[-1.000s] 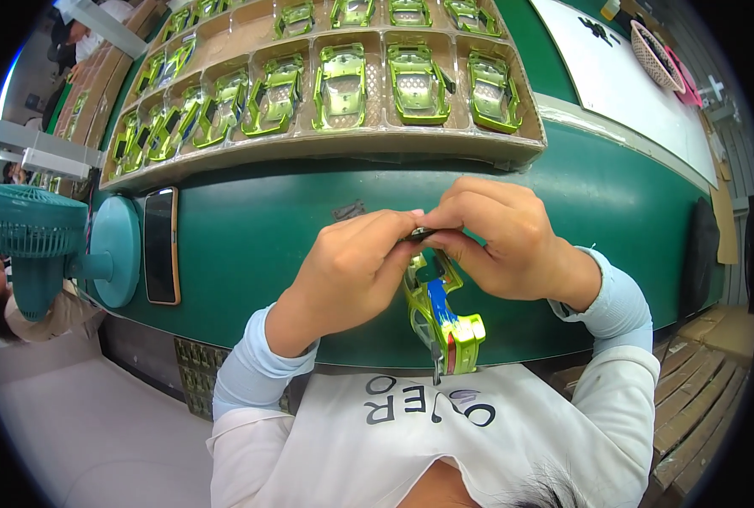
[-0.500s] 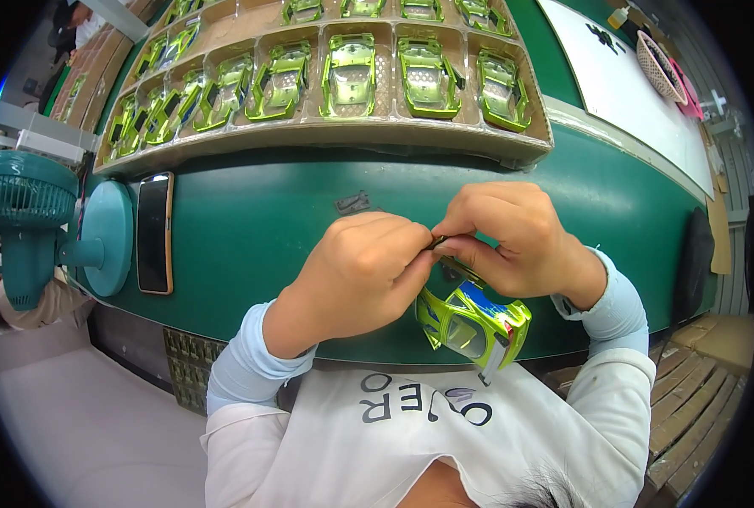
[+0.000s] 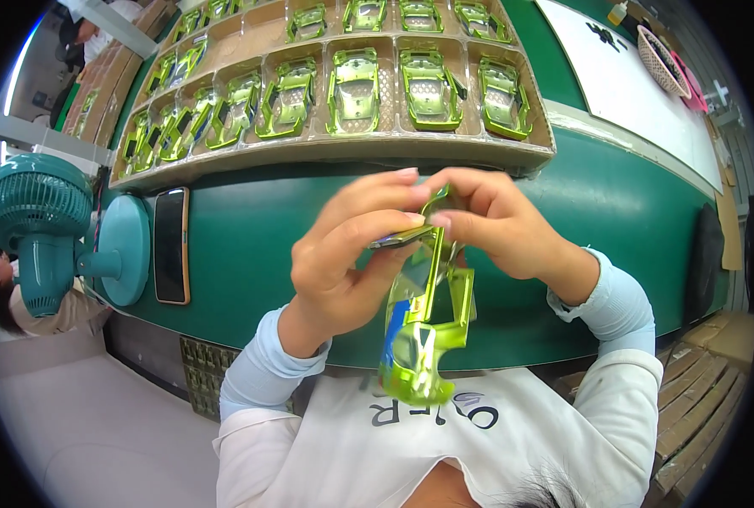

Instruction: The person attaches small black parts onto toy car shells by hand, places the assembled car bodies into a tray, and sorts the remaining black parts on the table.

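A shiny lime-green toy car body shell [image 3: 432, 326] with blue patches hangs between my hands over the table's near edge, one end pointing down toward my chest. My left hand [image 3: 347, 254] grips it near its upper end, fingers bent, with the thumb partly hidden. My right hand [image 3: 504, 224] pinches the same upper end between thumb and bent fingers. The shell is slightly blurred, and the fingers cover part of its top end.
A cardboard tray [image 3: 335, 161] with clear dividers holds several green car shells at the back. To the left are a smartphone [image 3: 172, 245] and a teal fan [image 3: 123, 250]. A white board [image 3: 640, 110] with small black parts and a basket [image 3: 661, 63] lies far right. Another person sits at far left.
The car shell has turned and tilted, its free end swinging left and downward. My left hand's fingers have loosened from a tight pinch and spread along the shell. The view has shifted slightly.
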The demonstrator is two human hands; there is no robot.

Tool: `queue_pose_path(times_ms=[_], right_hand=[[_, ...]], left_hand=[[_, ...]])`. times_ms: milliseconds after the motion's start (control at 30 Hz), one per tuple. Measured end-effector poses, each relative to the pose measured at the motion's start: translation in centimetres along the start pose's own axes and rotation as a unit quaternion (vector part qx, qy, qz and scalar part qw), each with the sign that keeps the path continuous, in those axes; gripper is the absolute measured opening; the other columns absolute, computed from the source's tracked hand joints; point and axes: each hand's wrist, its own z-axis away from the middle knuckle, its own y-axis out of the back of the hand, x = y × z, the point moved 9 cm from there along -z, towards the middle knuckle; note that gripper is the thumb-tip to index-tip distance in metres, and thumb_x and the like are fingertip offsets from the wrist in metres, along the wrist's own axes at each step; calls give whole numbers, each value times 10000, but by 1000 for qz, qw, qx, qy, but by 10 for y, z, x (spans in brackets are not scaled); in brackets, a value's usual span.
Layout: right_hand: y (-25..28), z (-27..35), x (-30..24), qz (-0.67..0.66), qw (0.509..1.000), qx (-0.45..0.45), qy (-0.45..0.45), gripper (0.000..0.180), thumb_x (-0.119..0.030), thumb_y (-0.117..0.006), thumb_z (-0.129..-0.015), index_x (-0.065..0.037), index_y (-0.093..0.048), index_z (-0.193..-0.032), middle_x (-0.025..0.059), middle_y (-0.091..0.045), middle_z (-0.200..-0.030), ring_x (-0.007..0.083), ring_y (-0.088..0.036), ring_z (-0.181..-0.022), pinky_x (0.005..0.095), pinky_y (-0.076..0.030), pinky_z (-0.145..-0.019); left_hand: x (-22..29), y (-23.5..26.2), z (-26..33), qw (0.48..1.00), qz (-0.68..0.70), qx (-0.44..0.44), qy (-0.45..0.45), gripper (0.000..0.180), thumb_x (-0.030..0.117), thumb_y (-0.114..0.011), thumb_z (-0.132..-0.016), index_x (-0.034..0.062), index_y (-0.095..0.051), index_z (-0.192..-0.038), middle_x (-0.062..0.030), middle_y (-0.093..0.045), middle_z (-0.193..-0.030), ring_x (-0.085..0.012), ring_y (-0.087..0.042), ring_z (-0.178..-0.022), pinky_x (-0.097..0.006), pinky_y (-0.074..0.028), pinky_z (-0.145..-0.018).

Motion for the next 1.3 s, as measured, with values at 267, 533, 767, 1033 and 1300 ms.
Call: queue_pose_path(times_ms=[267,533,767,1033,1300], right_hand=[[7,6,-14,174,979,85,64,137,-97,-516,-847,6,-546,-931,3,-560,-743,28,-476,-629,175,-392,-533],[9,9,-12,141,985,88,45,140,-90,-503,-854,-1,-520,-960,7,-558,-786,35,-488,-663,181,-410,-570],[4,16,-55,347,892,134,257,193,-50,-555,-791,-7,-551,-979,50,-567,-812,127,-536,-700,236,-435,-624],[-43,40,-64,609,673,68,414,178,-57,-608,-651,-27,-546,-815,69,-512,-693,212,-529,-618,311,-436,-533],[-44,38,-53,610,685,30,397,128,-48,-569,-624,-22,-469,-701,70,-471,-614,226,-518,-545,318,-425,-471]], left_hand=[[7,-6,-3,985,-156,-51,-47,174,-44,-654,-608,-23,-585,-767,-121,-600,-809,-251,-571,-765,-315,-462,-663],[-8,-1,1,992,-88,-12,86,216,-74,-654,-622,-20,-613,-827,-119,-613,-812,-233,-597,-765,-288,-489,-655],[-10,-3,2,993,-108,-38,33,277,-100,-627,-623,-6,-613,-883,-124,-613,-798,-228,-602,-730,-275,-479,-633],[-8,-17,4,980,-183,-70,39,236,-141,-587,-629,-44,-592,-843,-148,-608,-792,-220,-599,-708,-270,-477,-625],[-7,-28,6,979,-169,-116,18,252,-107,-601,-573,-8,-567,-802,-115,-572,-735,-269,-555,-652,-321,-447,-577]])
